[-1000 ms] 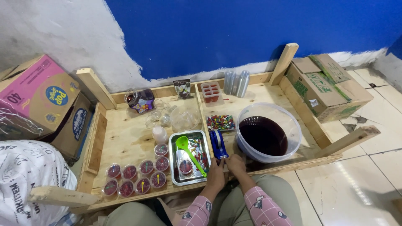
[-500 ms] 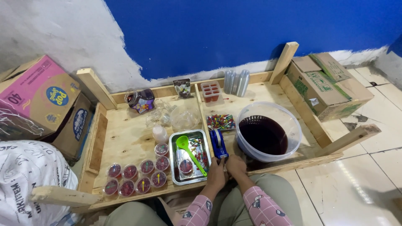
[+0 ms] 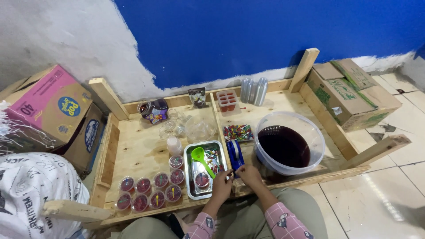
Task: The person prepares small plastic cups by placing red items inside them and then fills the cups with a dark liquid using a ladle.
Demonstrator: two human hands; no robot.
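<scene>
both hands meet at the near edge of the wooden counter [image 3: 146, 146]. left hand [image 3: 222, 182] sits beside the steel tray [image 3: 189, 152], fingers curled and pinched toward the right hand [image 3: 250, 175], which is also curled with its fingertips drawn together. whatever they pinch between them is too small to make out, so i cannot tell what either one grasps. the blue tape dispenser [image 3: 235, 153] lies just beyond them, touching neither as far as i can see. it looks light and rigid, easiest taken by its sides. the tray holds a green spoon [image 3: 201, 157] and one small filled cup [image 3: 202, 179]; more sealed cups [image 3: 150, 191] stand in rows to the left, light, soft-walled and probably easy to crush. the big plastic tub [image 3: 290, 144] of dark liquid stands just right of the dispenser, looking heavy and ready to slosh.
</scene>
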